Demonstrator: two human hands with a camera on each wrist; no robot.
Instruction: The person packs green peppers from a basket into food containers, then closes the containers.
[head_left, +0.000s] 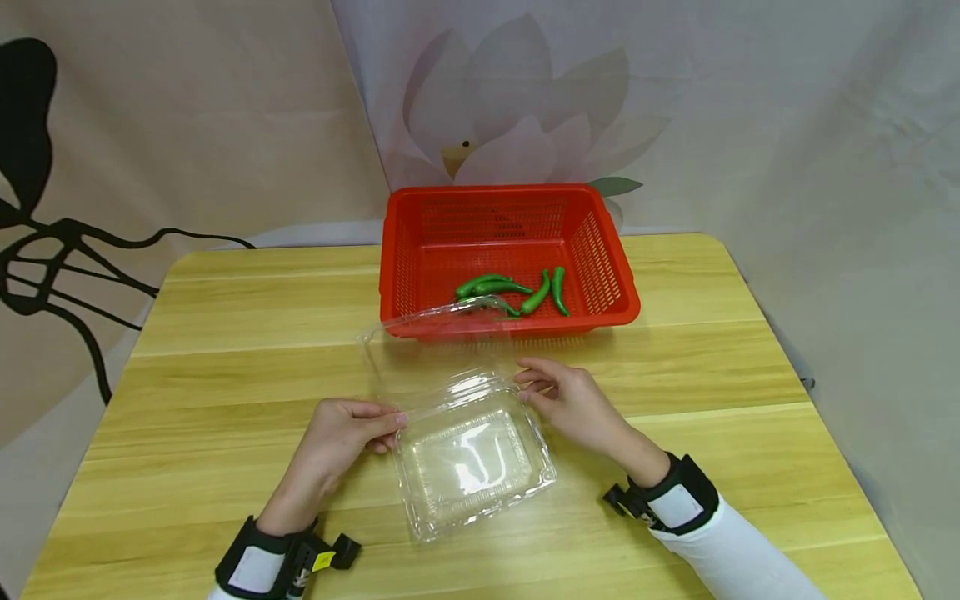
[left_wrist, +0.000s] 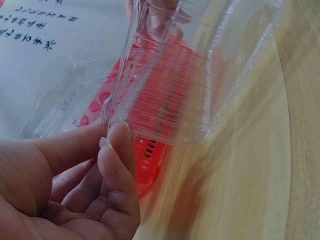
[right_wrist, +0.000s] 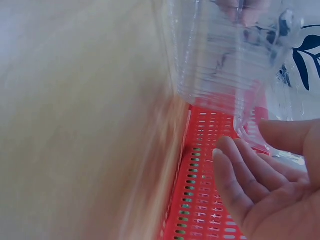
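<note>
A clear plastic clamshell box [head_left: 470, 467] stands opened over the table, its lid [head_left: 438, 346] folded back toward the basket. My left hand [head_left: 347, 442] pinches the box's left rim between thumb and fingers; the left wrist view shows this grip on the clear plastic [left_wrist: 170, 95] closely. At the far right corner is my right hand [head_left: 566, 400], its thumb at the rim and its other fingers loosely bent, apart from the thumb. In the right wrist view, the box's corner [right_wrist: 245, 127] passes beside the right thumb. Nothing is visible inside the box.
A red perforated basket [head_left: 510, 190] stands at the table's back edge, just beyond the lid. Several green chili peppers [head_left: 536, 293] lie in it, some seen through the lid. The wooden table [head_left: 712, 350] extends to both sides; patterned cloth [head_left: 517, 100] hangs behind.
</note>
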